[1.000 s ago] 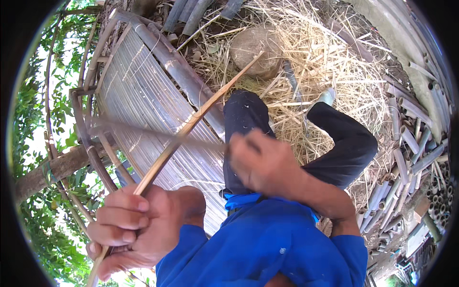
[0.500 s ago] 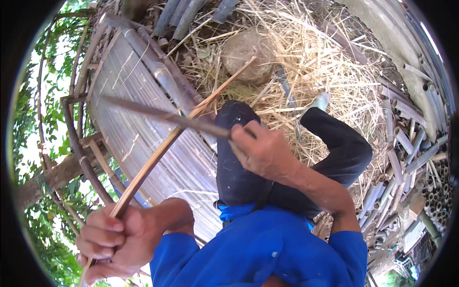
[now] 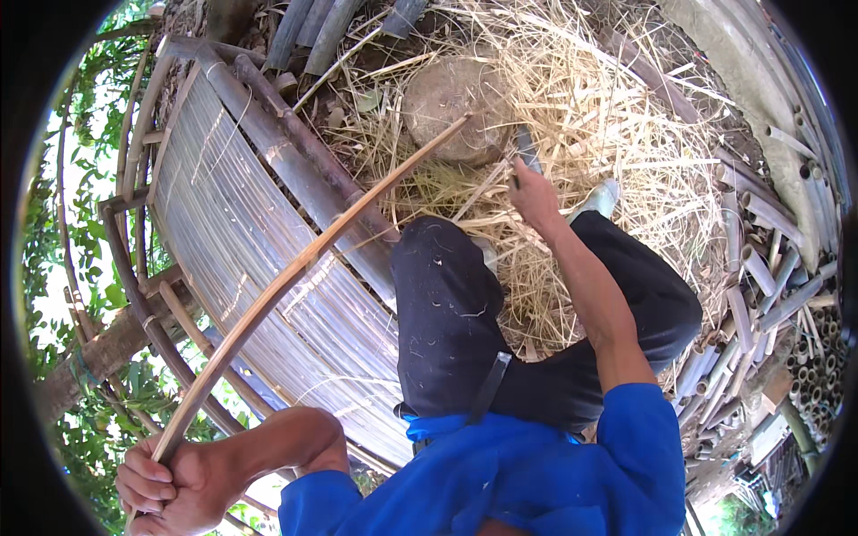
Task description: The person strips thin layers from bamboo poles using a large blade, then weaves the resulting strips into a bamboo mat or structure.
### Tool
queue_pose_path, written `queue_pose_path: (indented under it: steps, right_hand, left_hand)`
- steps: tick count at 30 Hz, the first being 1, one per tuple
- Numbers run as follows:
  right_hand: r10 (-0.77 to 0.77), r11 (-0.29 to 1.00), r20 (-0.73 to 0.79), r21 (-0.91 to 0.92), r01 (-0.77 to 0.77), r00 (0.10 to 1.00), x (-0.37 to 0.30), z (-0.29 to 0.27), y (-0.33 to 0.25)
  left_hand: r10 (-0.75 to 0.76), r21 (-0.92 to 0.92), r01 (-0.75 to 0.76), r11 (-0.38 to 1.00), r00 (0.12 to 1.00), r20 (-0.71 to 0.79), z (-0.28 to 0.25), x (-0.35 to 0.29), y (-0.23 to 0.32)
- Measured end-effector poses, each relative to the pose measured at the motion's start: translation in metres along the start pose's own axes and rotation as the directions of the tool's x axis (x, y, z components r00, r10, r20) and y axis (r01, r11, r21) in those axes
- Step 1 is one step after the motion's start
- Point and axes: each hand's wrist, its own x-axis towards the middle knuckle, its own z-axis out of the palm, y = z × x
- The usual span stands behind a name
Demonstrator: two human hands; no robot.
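The bamboo strip (image 3: 295,277) is gripped at 7 o'clock by the closed left hand (image 3: 170,482); its tip rests on the stump (image 3: 451,107). The right hand (image 3: 534,195), at 12 o'clock, is closed around a blade (image 3: 527,147). Trimming appears underway; a controlled cut is judged next.

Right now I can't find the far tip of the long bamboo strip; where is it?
In the head view, upper centre: the long bamboo strip runs from the left hand to the round wooden stump.

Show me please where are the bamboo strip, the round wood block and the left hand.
bamboo strip (image 3: 295,272), head view, middle of its length.
round wood block (image 3: 451,103), head view, flat top.
left hand (image 3: 174,478), head view, knuckles gripping the strip's end.
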Motion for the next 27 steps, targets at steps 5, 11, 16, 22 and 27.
queue_pose_path:
  steps: [5,11,16,22,27]
  right_hand:
    - [0.229,0.961,0.126,-0.185,-0.203,0.965,-0.004,-0.003,0.003]
    - [0.204,0.978,0.136,0.018,-0.209,0.969,-0.039,-0.042,-0.085]
    - [0.117,0.984,0.239,0.103,-0.145,0.964,-0.085,-0.088,-0.176]
    - [-0.031,0.985,0.171,0.174,0.001,0.985,-0.139,-0.106,-0.206]
    - [-0.247,0.945,0.061,0.234,0.227,0.967,-0.163,-0.156,-0.288]
  left_hand:
    - [-0.049,0.029,0.051,0.998,0.998,-0.041,-0.012,0.008,0.006]
    - [-0.022,-0.087,0.0,0.996,0.968,-0.25,0.059,-0.003,-0.024]
    - [-0.141,-0.251,0.173,0.952,0.98,0.138,0.041,-0.017,0.009]
    - [-0.116,-0.132,0.113,0.985,0.993,-0.015,0.056,-0.05,0.028]
    - [-0.081,-0.077,0.085,0.993,0.995,0.05,0.061,-0.062,0.037]
